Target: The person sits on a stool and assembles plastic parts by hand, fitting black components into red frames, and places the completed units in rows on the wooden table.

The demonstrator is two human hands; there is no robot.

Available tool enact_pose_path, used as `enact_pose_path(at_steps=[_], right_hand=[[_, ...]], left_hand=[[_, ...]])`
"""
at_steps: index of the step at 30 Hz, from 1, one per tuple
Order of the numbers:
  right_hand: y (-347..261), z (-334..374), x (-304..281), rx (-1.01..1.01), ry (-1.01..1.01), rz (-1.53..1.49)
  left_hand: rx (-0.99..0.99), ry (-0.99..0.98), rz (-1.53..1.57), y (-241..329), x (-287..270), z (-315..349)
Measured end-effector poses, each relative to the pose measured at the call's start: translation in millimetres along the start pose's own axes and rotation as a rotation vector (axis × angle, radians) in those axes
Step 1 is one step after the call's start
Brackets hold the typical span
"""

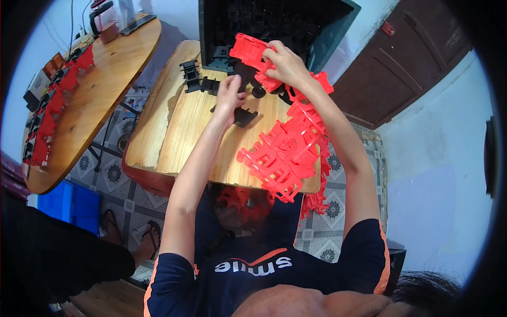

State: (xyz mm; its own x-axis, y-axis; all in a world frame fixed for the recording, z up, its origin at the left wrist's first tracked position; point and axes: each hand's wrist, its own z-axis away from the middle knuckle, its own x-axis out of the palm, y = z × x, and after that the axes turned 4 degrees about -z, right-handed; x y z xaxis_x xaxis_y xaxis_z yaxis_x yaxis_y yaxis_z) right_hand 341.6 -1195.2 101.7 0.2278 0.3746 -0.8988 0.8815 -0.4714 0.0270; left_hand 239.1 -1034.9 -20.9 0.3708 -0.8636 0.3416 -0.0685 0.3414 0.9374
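Note:
My right hand (289,65) is at the far edge of the wooden table, its fingers closed on a red moulded plastic part (247,48). Left of it, my left hand (230,96) has its fingers curled in; whatever they hold is hidden. Black plastic parts lie around that hand: a ladder-like frame (190,75) to its left and an angled piece (245,117) just beneath it. A small round black piece (258,92) sits between my hands. Under my right forearm spreads a pile of red plastic frames (285,148), reaching the table's near edge.
A dark open crate (212,66) holding black parts stands beyond the table (174,127). On the left, an oval wooden table (113,71) carries a row of red-and-black pieces (53,111). Below that are a blue bin (68,203) and another person's sandalled foot (150,240).

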Motion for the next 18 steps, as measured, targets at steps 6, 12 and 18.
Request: enact_pose_path(at_steps=[6,12,18], right_hand=[[-65,44,-70,-0.396,-0.26,-0.718],[-170,68,-48,-0.659,-0.967,-0.986],[-117,9,24,-0.375,-0.566,-0.956]], left_hand=[[-0.137,-0.263,0.469,41,-99,59],[-0.531,-1.074,0.412,-17,-121,196],[-0.67,-0.923,0.84,-46,-131,255]])
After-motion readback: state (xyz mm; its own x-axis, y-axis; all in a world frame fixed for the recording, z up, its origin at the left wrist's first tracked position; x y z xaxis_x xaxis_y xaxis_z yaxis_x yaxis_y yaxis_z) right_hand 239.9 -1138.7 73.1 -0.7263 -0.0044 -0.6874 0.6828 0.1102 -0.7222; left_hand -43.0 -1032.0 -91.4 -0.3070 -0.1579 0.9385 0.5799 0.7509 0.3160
